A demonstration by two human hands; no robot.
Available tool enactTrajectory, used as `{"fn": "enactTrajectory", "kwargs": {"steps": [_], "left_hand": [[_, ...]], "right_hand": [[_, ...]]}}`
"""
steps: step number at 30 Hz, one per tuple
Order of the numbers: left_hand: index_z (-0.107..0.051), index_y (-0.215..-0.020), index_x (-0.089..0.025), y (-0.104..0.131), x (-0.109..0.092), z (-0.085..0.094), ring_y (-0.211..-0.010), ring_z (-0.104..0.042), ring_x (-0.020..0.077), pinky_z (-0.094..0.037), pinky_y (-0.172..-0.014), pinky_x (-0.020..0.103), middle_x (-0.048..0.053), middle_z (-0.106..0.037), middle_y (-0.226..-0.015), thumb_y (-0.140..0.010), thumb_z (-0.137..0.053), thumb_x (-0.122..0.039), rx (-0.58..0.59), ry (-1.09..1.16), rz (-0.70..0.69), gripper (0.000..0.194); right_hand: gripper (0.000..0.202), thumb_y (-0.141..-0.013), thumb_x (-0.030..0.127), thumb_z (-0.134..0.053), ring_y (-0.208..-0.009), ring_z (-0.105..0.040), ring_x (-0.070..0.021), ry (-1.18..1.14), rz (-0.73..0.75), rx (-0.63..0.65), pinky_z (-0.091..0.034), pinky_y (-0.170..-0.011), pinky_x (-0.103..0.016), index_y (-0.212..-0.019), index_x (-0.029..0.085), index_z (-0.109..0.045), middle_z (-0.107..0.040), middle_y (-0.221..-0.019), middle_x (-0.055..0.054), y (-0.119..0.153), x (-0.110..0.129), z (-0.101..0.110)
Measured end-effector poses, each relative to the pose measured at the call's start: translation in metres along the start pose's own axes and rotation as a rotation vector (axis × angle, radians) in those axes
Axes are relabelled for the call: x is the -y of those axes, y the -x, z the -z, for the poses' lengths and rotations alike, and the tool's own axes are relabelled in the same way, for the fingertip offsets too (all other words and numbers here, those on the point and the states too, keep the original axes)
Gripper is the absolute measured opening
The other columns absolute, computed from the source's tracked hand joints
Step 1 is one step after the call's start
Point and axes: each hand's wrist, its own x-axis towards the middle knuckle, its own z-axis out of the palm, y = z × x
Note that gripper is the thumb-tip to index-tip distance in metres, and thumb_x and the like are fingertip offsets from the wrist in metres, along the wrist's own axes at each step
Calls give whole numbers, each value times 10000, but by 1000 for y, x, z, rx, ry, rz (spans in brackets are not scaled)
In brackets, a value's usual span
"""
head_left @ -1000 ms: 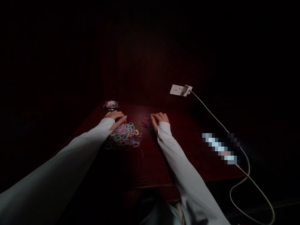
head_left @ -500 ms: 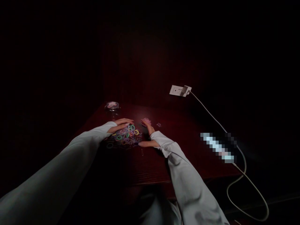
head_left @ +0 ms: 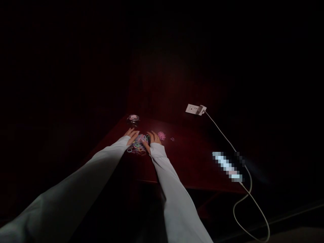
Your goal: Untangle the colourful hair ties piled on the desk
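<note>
A heap of small coloured elastic bands (head_left: 138, 146) lies on the dark red table (head_left: 182, 165), in green, yellow, purple, pink and other shades. My left hand (head_left: 131, 135) rests along the heap's far left side, its fingers stretched out. On the right side of the heap is my right hand (head_left: 153, 139), thumb and fingers apart, touching the bands. Just beyond that hand sits a separate small pile of pink bands (head_left: 162, 135). A few more pinkish bands (head_left: 172, 139) lie to the right of it.
A clear round jar (head_left: 133, 118) with a lid stands at the table's back left. A wall socket (head_left: 194, 109) holds a plugged-in charger, and its white cable (head_left: 222, 132) runs down to a bright, pixelated device (head_left: 227, 167) on the right.
My right hand has moved left against the heap, and the heap is more compact. The pink pile behind that hand shows more fully. The camera view has shifted.
</note>
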Motion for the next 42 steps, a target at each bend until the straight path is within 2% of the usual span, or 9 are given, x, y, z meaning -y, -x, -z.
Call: {"fn": "enactTrajectory", "kwargs": {"steps": [4, 8, 13, 20, 23, 26, 30, 37, 42], "left_hand": [[-628, -1534, -237, 17, 0, 7, -1683, -252, 379, -254, -1371, 572, 113, -403, -1764, -1098, -372, -576, 34, -31, -28, 608], [-534, -1614, -249, 34, 5, 21, -1674, -256, 423, -247, -1361, 606, 139, -325, -1800, -973, -627, -649, 126, -79, -110, 761], [-384, -1704, -277, 47, -4, 17, -1667, -203, 513, -262, -1322, 689, 197, -219, -1824, -707, -876, -727, 204, -152, -128, 1199], [-384, -1711, -271, 35, -40, 2, -1680, -192, 481, -256, -1338, 651, 161, -125, -1851, -842, -783, -679, 233, -173, -132, 1040], [-517, -1633, -324, 21, -42, 12, -1660, -264, 461, -278, -1317, 674, 113, -204, -1841, -920, -726, -588, 209, -245, -197, 789], [-690, -1468, -352, 3, -35, 26, -1577, -403, 396, -341, -1298, 605, 71, -419, -1744, -933, -718, -483, 217, -309, -343, 552], [-745, -1394, -296, -18, -24, 33, -1320, -594, 344, -454, -1207, 511, 90, -664, -1461, -907, -725, -466, 239, -316, -379, 516], [-816, -1179, -242, -39, -20, 27, -1125, -700, 274, -518, -1078, 365, 82, -754, -1205, -843, -703, -458, 354, -224, -411, 416], [-824, -1043, -231, -35, -26, 30, -990, -716, 239, -544, -937, 309, 62, -777, -1052, -841, -671, -511, 309, -55, -393, 378]], "right_hand": [[346, -1091, 369, -521, -1315, -638, -269, -177, -86, -151, -489, -1210, -476, -1270, 212, -772, -712, -1357, -148, -4, -13, 4], [356, -1070, 384, -494, -1135, -683, -259, -316, -172, -259, -559, -1083, -433, -1051, 212, -804, -752, -1136, -130, 11, -33, 13], [239, -999, 281, -584, -1139, -637, -253, -190, -127, -99, -540, -1068, -394, -1116, 223, -785, -726, -1175, -107, 35, -31, 19], [299, -993, 234, -614, -1208, -592, -254, -60, 44, 57, -521, -1102, -396, -1261, 230, -747, -688, -1265, -106, 40, -17, 22], [258, -992, 191, -612, -1174, -611, -237, -78, 23, 48, -529, -1087, -376, -1184, 255, -771, -703, -1201, -79, 35, -15, 22], [236, -987, 183, -631, -1148, -630, -225, -101, 15, 44, -537, -1072, -358, -1152, 267, -777, -710, -1165, -63, 31, -13, 20], [202, -1015, 240, -635, -1156, -636, -223, -65, -9, 28, -537, -1061, -338, -1160, 261, -775, -713, -1169, -69, 26, -14, 17], [230, -1056, 370, -630, -1194, -636, -257, 18, -9, 18, -548, -1049, -363, -1204, 249, -759, -711, -1212, -107, 13, -11, 9], [293, -1051, 397, -638, -1220, -631, -255, -21, -26, 42, -545, -1080, -369, -1280, 241, -735, -706, -1254, -113, 6, -5, 6]]}}
